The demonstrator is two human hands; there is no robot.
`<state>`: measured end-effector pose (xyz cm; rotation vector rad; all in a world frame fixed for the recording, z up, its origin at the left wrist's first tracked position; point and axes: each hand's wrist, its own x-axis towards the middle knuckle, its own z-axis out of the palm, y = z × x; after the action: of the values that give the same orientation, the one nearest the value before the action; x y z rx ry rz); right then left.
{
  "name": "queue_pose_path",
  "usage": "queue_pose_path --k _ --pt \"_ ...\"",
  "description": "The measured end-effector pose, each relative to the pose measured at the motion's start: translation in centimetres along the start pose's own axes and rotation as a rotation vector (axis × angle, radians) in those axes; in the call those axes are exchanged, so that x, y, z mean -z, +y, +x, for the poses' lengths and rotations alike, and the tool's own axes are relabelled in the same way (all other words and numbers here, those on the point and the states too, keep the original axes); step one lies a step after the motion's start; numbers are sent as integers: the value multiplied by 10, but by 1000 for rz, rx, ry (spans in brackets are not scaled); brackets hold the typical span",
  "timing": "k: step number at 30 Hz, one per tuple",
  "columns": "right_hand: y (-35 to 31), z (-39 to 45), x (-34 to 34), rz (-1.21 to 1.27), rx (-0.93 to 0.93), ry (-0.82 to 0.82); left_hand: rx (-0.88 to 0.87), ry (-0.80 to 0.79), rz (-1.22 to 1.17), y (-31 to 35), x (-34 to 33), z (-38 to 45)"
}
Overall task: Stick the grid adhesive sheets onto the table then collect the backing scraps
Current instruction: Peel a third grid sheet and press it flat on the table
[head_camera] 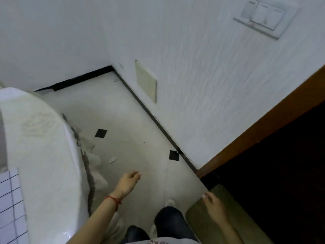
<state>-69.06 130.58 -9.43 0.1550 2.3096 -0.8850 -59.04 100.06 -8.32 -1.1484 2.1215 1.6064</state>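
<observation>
At the far left, a grid adhesive sheet [9, 199], white with dark lines, is seen stuck on the worktop [44, 155], a white rounded surface whose edge curves down the left side of the view. A rough grey strip runs along that edge, and pale cloth-like folds hang below it. On the pale floor [133, 124] just right of the worktop, a small crumpled white scrap [112, 159] is seen; whether it is a backing scrap cannot be told. Two black squares are set into the floor, one near the worktop [101, 133] and one by the dark skirting [174, 155].

The left hand [128, 182] is held out above the floor, near the scrap but apart from it, its fingers loosely curled and holding nothing; a red string [113, 200] is worn at the wrist. Dark trouser legs [168, 221] are seen below. The right hand [213, 204] is held over an olive mat [246, 224], fingers relaxed and holding nothing. On the white wall, a beige plate [146, 81] and a switch panel [263, 14] are mounted. A brown door frame [263, 127] is seen at the right.
</observation>
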Motion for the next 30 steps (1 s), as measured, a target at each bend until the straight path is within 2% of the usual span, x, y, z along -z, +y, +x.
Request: queue_pose_path --k 6,13,21,27,30 --pt "-95 103 6 -164 40 -110 51 127 -83 24 43 73" --pt "-251 205 -7 -285 286 -315 177 298 -217 31 92 121" --pt "-427 270 -76 -389 516 -428 307 431 -369 17 151 178" --pt "-517 312 -134 -450 535 -482 308 517 -421 28 236 249" --pt "-562 329 -157 -474 548 -491 254 503 -414 53 289 284"
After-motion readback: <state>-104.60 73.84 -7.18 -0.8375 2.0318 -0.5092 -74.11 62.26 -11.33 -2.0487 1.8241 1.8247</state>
